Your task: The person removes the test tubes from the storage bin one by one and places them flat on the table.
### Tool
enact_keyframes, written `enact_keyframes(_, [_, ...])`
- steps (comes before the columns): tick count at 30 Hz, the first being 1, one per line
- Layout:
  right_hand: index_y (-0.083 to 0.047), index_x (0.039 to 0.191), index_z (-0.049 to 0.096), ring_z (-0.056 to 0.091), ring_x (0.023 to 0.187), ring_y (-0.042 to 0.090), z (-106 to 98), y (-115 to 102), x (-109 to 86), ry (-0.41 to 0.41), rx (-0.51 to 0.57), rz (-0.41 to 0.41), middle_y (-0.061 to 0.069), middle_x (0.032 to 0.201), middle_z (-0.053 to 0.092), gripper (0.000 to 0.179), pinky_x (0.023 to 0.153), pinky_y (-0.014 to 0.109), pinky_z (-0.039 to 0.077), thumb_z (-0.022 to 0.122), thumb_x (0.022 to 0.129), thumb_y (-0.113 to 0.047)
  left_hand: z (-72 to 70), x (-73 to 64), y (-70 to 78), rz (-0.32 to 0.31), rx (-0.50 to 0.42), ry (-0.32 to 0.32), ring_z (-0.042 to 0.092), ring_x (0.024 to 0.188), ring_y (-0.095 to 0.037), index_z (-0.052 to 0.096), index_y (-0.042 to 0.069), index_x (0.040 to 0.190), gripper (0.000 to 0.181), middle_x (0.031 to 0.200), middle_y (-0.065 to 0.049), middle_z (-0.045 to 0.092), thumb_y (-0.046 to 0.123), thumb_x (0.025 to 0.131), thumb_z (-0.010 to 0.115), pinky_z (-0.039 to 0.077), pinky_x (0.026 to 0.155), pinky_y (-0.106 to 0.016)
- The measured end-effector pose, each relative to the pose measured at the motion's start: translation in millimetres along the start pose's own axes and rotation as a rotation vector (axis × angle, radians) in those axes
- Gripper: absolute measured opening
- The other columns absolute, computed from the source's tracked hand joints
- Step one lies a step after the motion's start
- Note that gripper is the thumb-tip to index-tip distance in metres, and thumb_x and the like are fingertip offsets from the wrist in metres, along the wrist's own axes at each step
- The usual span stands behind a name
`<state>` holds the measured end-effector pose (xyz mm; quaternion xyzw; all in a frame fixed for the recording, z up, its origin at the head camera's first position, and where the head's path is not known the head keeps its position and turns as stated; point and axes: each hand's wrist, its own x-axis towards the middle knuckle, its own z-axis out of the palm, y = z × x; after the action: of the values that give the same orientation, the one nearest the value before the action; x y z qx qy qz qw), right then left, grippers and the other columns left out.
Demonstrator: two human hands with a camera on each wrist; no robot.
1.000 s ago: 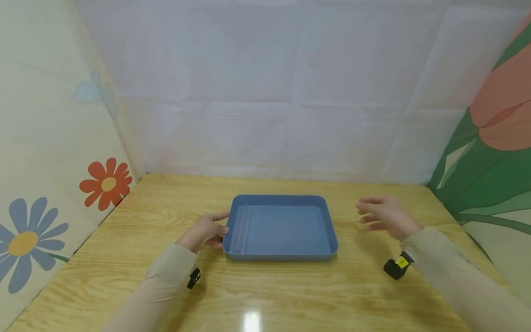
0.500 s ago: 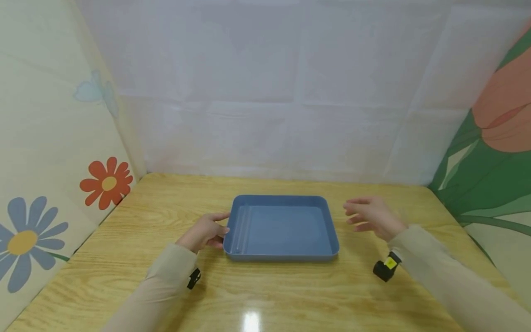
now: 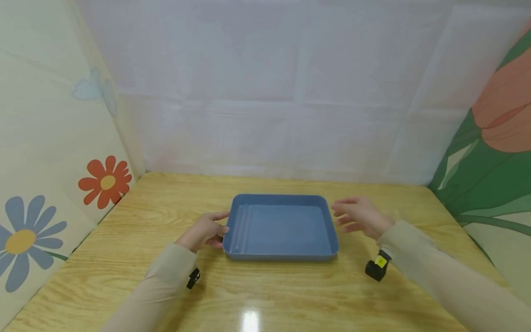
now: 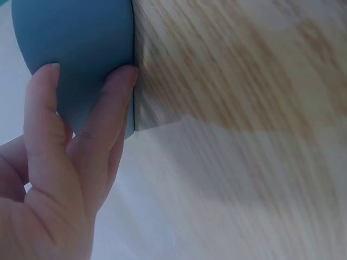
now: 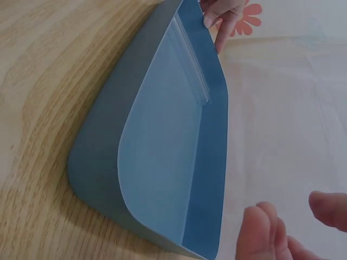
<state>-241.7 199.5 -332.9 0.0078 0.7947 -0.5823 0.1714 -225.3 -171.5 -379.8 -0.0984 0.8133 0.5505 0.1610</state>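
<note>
A blue rectangular tray (image 3: 286,256) with low walls stands on the wooden table (image 3: 274,295). Along its left inner side lies a narrow, clear, ridged strip (image 3: 242,230), whose kind does not show. My left hand (image 3: 204,232) is at the tray's left end; in the left wrist view its long, fairly straight fingers (image 4: 116,89) touch the outer wall. Just off the tray's right end, my right hand (image 3: 360,215) hovers with its fingers toward the rim. Its thumb (image 5: 331,208) and fingertips (image 5: 257,227) stand apart, nothing between them.
A pale cloth wall (image 3: 265,92) closes the far side behind the table. Cloth printed with flowers (image 3: 108,182) rises along the left, and a large tulip print (image 3: 498,180) covers the right. Small black cameras (image 3: 376,267) hang at the wrists.
My right hand has moved left, from well right of the tray to close beside its right end. The left hand and the tray look the same as before.
</note>
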Motion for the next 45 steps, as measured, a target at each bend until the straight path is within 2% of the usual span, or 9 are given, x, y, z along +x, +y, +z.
enact_keyframes(10, [0.011, 0.136, 0.043, 0.063, 0.073, 0.014, 11, -7, 2.7, -0.028, 0.018, 0.031, 0.009, 0.097, 0.063, 0.048, 0.065, 0.029, 0.056, 0.056, 0.099, -0.016, 0.5, -0.2, 2.7, -0.007, -0.018, -0.003, 0.061, 0.059, -0.016, 0.035, 0.004, 0.15, 0.058, 0.086, -0.018, 0.068, -0.005, 0.095, 0.053, 0.054, 0.05, -0.026])
enact_keyframes(16, [0.011, 0.132, 0.047, 0.063, 0.073, 0.016, 20, -9, 4.7, -0.054, 0.016, 0.021, 0.009, 0.094, 0.06, 0.045, 0.061, 0.028, 0.056, 0.058, 0.098, -0.016, 0.0, -1.1, 2.2, -0.005, -0.017, -0.006, 0.062, 0.059, -0.016, 0.035, 0.003, 0.15, 0.058, 0.087, -0.018, 0.068, -0.006, 0.095, 0.053, 0.054, 0.05, -0.026])
enact_keyframes(25, [0.011, 0.132, 0.046, 0.062, 0.072, 0.015, 34, -12, 10.2, -0.071, -0.001, 0.023, 0.013, 0.1, 0.058, 0.046, 0.058, 0.027, 0.055, 0.059, 0.097, -0.016, -0.3, -2.7, 2.2, 0.002, -0.023, -0.021, 0.061, 0.059, -0.017, 0.033, 0.003, 0.151, 0.059, 0.088, -0.02, 0.067, -0.005, 0.096, 0.052, 0.054, 0.05, -0.027])
enact_keyframes(33, [0.011, 0.135, 0.045, 0.064, 0.072, 0.017, 44, -11, 15.1, -0.091, -0.04, 0.029, 0.026, 0.116, 0.057, 0.049, 0.059, 0.03, 0.056, 0.059, 0.097, -0.017, 0.0, -3.2, 3.2, 0.005, -0.024, -0.022, 0.061, 0.06, -0.017, 0.032, 0.002, 0.151, 0.059, 0.088, -0.02, 0.066, -0.006, 0.096, 0.052, 0.054, 0.051, -0.027])
enact_keyframes(40, [0.01, 0.134, 0.046, 0.064, 0.068, 0.017, 52, -12, 18.1, -0.097, -0.034, 0.027, 0.024, 0.11, 0.059, 0.049, 0.055, 0.03, 0.055, 0.061, 0.096, -0.017, 0.3, -2.5, 3.7, -0.008, -0.024, -0.017, 0.061, 0.059, -0.017, 0.034, 0.003, 0.15, 0.058, 0.088, -0.019, 0.067, -0.005, 0.096, 0.052, 0.054, 0.051, -0.026])
enact_keyframes(45, [0.01, 0.135, 0.046, 0.065, 0.071, 0.019, 57, -13, 20.1, -0.102, -0.041, 0.02, 0.027, 0.116, 0.058, 0.05, 0.055, 0.03, 0.055, 0.062, 0.096, -0.017, 0.1, -1.7, 2.1, -0.003, -0.021, -0.017, 0.06, 0.06, -0.017, 0.033, 0.002, 0.15, 0.058, 0.088, -0.019, 0.066, -0.006, 0.096, 0.052, 0.054, 0.05, -0.026])
